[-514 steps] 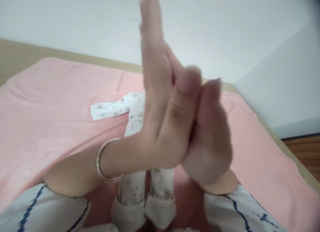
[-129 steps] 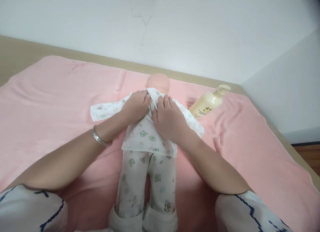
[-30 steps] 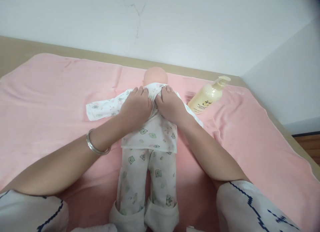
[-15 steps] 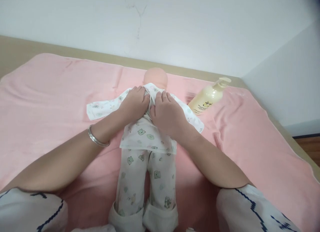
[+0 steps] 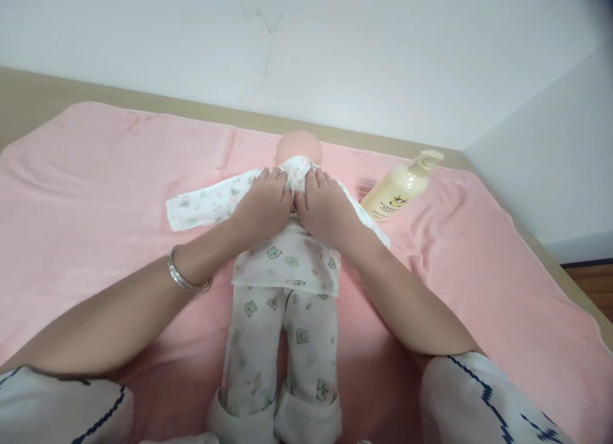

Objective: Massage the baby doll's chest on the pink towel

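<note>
Your left hand point(image 5: 269, 204) and right hand point(image 5: 326, 209) lie flat on the doll point(image 5: 287, 265). Its long axis runs near-to-far, head point(image 5: 299, 147) far.

an indoor room: white walls point(image 5: 143, 41), pink blanket point(image 5: 119, 156), brown floor point(image 5: 591, 281).

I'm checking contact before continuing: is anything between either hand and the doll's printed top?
Nothing visible: the left hand and right hand both rest on the printed top. The pump bottle is off to the right, clear of both.
</note>
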The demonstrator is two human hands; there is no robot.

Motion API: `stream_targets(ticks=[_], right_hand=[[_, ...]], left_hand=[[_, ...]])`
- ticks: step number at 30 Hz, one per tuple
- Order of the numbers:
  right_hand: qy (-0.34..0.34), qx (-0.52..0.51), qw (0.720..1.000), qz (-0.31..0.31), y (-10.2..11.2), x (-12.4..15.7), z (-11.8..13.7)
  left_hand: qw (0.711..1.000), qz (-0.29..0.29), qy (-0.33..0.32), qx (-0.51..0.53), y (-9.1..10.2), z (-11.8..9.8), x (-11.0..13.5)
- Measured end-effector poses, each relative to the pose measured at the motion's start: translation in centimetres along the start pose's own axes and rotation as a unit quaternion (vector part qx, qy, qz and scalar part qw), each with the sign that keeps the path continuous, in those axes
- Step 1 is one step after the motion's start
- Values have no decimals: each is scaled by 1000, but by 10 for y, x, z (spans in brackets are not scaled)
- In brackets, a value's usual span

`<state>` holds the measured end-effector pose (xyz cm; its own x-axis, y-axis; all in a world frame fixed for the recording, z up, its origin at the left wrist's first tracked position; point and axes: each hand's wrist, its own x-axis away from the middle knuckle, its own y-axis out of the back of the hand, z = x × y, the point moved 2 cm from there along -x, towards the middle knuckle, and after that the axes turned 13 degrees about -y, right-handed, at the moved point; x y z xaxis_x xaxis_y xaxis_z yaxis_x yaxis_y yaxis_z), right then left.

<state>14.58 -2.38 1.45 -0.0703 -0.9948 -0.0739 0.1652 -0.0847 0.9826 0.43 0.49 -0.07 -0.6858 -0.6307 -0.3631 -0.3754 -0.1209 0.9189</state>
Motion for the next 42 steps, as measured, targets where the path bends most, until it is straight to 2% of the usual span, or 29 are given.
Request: stream_targets(ticks=[3, 6, 11, 14, 22, 28, 33, 36, 40, 42], right_hand=[[12, 20, 999, -27, 0, 19, 9], [13, 16, 999, -32, 1, 27, 13], [-1, -50, 999, -3, 2, 8, 7], [-29, -78, 996, -17, 0, -5, 4], [-33, -83, 995, -44, -7, -6, 2], [-34, -81, 995, -42, -8, -7, 2], [-34, -78, 996, -37, -6, -8, 2], [-38, -76, 996, -12, -6, -13, -2], [-28, -66, 997, 7, -7, -20, -8], [-25, -54, 998, 4, -6, -19, -8]], left_hand=[[1000, -24, -13, -11, -12, 13, -3], [999, -37, -9, -7, -17, 15, -2], [997, -45, 53, 26, -13, 8, -2], [992, -59, 95, 60, -12, 6, -3], [989, -38, 127, 72, -6, 0, -5], [989, -59, 114, 75, -9, 3, -4], [996, -53, 62, 38, -11, 5, -1], [999, -33, 35, 18, -1, -5, 3], [998, 14, 51, 17, 15, -25, 8], [998, 25, 48, 21, 20, -28, 8]])
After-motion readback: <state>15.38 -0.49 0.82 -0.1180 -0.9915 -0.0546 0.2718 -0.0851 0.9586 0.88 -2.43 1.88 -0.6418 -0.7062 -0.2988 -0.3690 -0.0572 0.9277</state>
